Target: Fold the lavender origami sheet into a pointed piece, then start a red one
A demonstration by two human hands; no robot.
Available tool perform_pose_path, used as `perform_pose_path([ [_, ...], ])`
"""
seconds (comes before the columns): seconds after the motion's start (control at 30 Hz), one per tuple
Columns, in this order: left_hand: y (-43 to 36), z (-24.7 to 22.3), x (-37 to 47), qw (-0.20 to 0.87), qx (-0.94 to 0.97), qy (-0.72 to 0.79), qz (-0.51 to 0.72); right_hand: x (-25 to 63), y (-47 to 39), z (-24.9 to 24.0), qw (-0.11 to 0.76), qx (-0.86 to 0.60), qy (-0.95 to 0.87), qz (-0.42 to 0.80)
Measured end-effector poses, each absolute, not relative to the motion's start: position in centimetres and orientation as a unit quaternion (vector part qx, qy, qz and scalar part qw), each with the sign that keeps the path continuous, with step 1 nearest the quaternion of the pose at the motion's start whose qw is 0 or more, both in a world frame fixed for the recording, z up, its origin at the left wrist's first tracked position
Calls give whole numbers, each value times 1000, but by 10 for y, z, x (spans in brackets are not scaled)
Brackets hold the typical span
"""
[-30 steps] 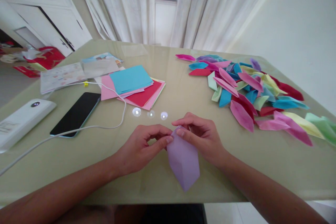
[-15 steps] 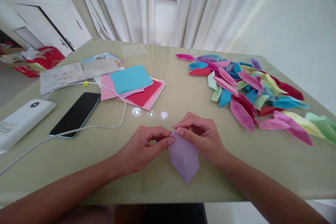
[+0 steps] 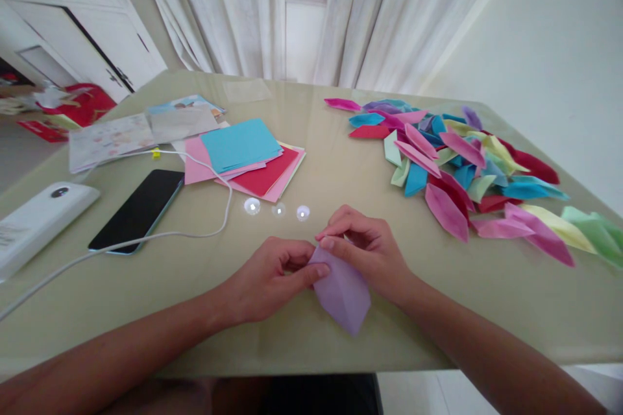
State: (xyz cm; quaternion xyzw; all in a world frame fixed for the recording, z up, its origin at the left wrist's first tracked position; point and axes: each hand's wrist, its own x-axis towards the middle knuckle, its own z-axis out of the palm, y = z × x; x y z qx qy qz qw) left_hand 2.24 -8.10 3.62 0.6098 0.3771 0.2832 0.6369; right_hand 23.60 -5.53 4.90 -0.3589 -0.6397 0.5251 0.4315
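Note:
A light purple folded paper (image 3: 344,295) with a pointed lower end is held between both hands, close to the table's front edge. My left hand (image 3: 282,275) pinches its left edge, thumb on the front face and fingers behind. At the upper tip, my right hand (image 3: 367,249) grips the paper between thumb and forefinger. Its other fingers curl behind and are partly hidden. To the right lies a heap of folded paper pieces (image 3: 445,204) in pink, blue, green, yellow, red and purple.
Flat paper sheets (image 3: 241,146) in blue, red and pink are stacked at the left back. Nearer are a black-screened phone (image 3: 141,211), a white cable (image 3: 189,234) crossing it, and a white device (image 3: 46,224). Printed sheets (image 3: 114,139) lie behind on the table (image 3: 195,318).
My left thumb has slid a little right and down over the paper's face. The paper's lower tip has swung slightly right. My right hand keeps its pinch at the top.

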Motion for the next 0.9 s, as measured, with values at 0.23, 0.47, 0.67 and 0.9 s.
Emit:
perform_pose_path([
  [0.23, -74, 35, 17, 602, 521, 434, 421, 239, -48, 44, 337, -381, -605, 613],
  [0.47, -72, 23, 9, 563, 493, 480, 458, 241, -45, 43, 321, -407, -649, 557],
  [0.67, -70, 18, 6, 562, 428, 503, 498, 245, -38, 41, 359, -403, -619, 569],
  [0.9, -69, 27, 4, 511, 473, 539, 473, 249, -27, 31, 502, -442, -555, 495],
])
